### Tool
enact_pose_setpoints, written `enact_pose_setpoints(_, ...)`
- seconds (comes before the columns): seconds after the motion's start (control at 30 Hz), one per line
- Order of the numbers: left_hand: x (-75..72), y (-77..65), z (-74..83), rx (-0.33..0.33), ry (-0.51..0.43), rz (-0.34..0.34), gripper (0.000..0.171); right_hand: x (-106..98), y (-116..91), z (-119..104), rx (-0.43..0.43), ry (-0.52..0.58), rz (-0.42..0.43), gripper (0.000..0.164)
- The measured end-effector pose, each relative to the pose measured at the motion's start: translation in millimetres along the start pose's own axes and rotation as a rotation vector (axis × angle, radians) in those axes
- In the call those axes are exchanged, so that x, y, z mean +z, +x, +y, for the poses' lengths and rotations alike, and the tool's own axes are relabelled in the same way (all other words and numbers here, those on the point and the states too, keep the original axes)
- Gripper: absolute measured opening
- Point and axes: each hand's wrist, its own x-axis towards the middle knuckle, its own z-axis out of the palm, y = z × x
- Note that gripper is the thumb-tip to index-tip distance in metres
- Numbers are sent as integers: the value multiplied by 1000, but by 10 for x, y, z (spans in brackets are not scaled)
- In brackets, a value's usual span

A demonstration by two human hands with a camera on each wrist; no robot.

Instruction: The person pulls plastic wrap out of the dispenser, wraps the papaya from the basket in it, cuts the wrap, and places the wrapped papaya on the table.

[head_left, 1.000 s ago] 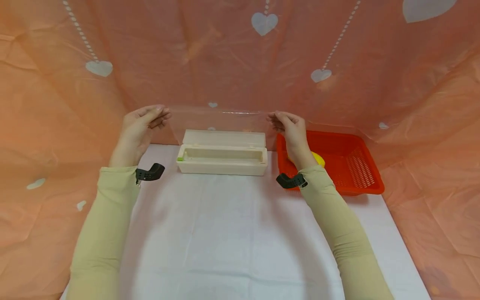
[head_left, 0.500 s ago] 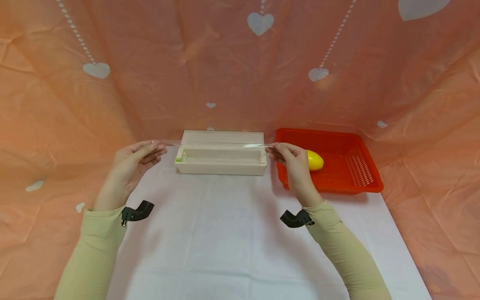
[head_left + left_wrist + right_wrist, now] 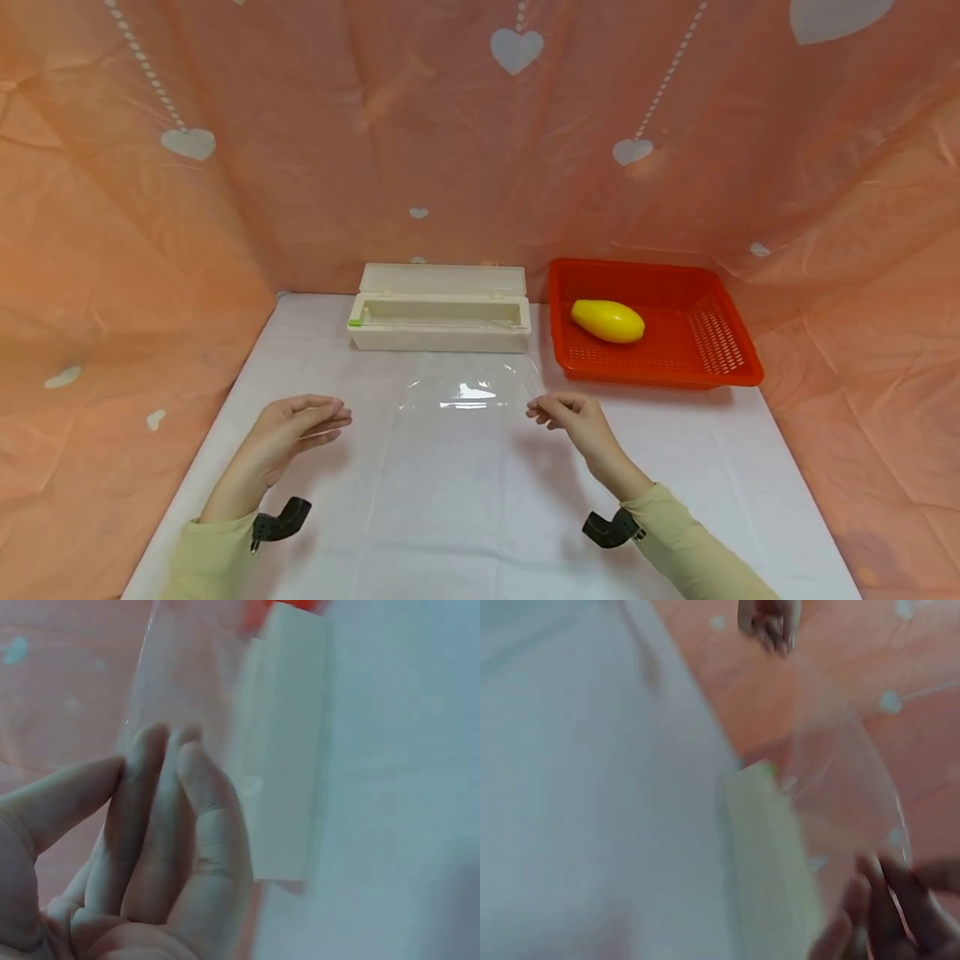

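Hanging behind and along both sides: one orange-pink backdrop [image 3: 300,167], printed with pale hearts, some on dotted strings. One desk [image 3: 450,500], spread with white cloth, some creases. One red basket [image 3: 652,377], rectangular, with perforated walls, standing at the far right of the desk. One white box [image 3: 438,340], long and narrow, near the desk's far edge, left of the basket and apart from it; lid [image 3: 442,279] raised at the back, long hollow exposed. One sheet of clear film [image 3: 472,392], glossy, spanning the space between the two hands, on the near side of the box; whether its lower part touches the desk cannot be told. Left hand [image 3: 288,433], one, pinching the film's left end between thumb and fingertips. Right hand [image 3: 577,421], one, pinching the film's right end likewise. One yellow fruit-shaped item [image 3: 607,322], smooth, elongated, lying inside the basket toward its left side. Two black wrist mounts [image 3: 281,521], one per wrist. One small green piece [image 3: 356,322], at the box's left end.
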Motion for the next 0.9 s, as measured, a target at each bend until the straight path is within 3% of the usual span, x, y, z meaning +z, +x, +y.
enact_pose_setpoints(0.2, 73, 27, -502, -166, -55, -33, 37, -125, -6, 492, 155, -76, -225, 32)
enact_pose_setpoints(0.33, 88, 71, -720, -209, -107, -52, 32, -161, 32, 703, 194, -56, -305, 31)
enact_pose_setpoints(0.5, 61, 123, -864, -258, -132, -45, 27, -183, 72, 851, 236, -9, -360, 30)
enact_pose_setpoints(0.67, 36, 129, -962, -303, -106, -32, 28, -177, 70, 905, 254, -32, -429, 28)
enact_pose_setpoints(0.9, -87, 80, -1071, -310, -99, -127, 25, -116, 18, 904, 301, -65, -506, 24)
